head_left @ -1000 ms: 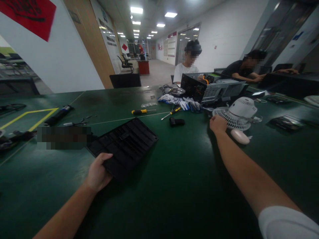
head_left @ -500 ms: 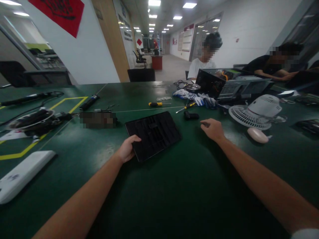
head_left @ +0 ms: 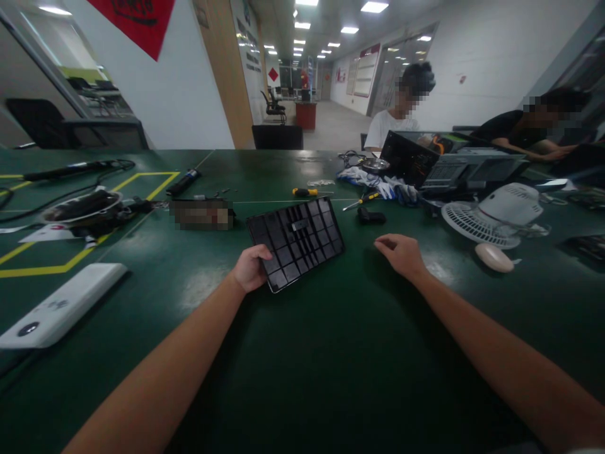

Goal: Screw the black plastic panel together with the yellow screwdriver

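Note:
My left hand (head_left: pixel 251 268) grips the lower left edge of a black plastic panel (head_left: pixel 314 249), thumb on top. The panel is tilted, and its ribbed, gridded face shows, with a small raised part near its upper middle. To its right, my right hand (head_left: pixel 401 253) hovers over the table with thumb and fingers drawn together in a pinch. Whether something small is between those fingertips I cannot make out. Just beyond that hand lies a small black object (head_left: pixel 371 216). Farther back are a yellow-and-black screwdriver (head_left: pixel 304 192) and a second yellow-handled tool (head_left: pixel 367 200).
The green table (head_left: pixel 302 366) carries a white oblong device (head_left: pixel 66 306) and bundled cables (head_left: pixel 85 205) at left. On the right are a white fan part (head_left: pixel 505 211), a computer mouse (head_left: pixel 494 257), gloves (head_left: pixel 382 183) and an opened computer case (head_left: pixel 411 157). Two people sit beyond.
The black panel has tipped in my left hand, so its ribbed face catches more light. My right hand has shifted slightly toward the panel. The whole view has moved a little.

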Available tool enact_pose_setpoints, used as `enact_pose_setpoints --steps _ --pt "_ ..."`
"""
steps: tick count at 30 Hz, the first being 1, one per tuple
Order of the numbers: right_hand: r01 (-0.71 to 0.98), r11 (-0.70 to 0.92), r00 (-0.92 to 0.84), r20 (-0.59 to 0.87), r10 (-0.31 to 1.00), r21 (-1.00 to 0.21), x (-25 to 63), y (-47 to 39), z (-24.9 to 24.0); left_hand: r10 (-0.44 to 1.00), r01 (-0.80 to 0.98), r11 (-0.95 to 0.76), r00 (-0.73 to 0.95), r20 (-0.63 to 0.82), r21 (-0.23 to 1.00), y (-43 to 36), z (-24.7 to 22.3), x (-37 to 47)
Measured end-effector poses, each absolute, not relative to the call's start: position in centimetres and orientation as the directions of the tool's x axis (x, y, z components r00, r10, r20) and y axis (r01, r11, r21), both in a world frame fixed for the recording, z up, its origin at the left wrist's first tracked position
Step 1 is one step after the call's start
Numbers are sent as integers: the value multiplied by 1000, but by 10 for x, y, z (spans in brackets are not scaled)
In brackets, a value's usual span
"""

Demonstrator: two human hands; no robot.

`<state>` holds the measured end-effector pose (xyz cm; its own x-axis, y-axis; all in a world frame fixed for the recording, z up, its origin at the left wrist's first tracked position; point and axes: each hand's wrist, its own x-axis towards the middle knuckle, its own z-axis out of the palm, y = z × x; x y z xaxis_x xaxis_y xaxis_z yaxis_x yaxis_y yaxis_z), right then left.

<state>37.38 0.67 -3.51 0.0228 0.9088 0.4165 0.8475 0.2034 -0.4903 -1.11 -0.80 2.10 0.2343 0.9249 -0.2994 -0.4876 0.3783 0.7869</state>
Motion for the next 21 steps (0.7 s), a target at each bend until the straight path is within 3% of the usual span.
enact_pose_setpoints --steps 9,17,21 --pt "827 250 -25 412 911 -504 367 2 -36 921 -516 385 163 -353 765 -10 23 -15" --pt "822 264 -38 414 909 -505 365 3 -38 932 -538 362 186 -312 761 -17 31 -11" --pt "825 266 -36 423 905 -499 365 4 -38 964 -482 264 149 -218 836 -24 39 -12"
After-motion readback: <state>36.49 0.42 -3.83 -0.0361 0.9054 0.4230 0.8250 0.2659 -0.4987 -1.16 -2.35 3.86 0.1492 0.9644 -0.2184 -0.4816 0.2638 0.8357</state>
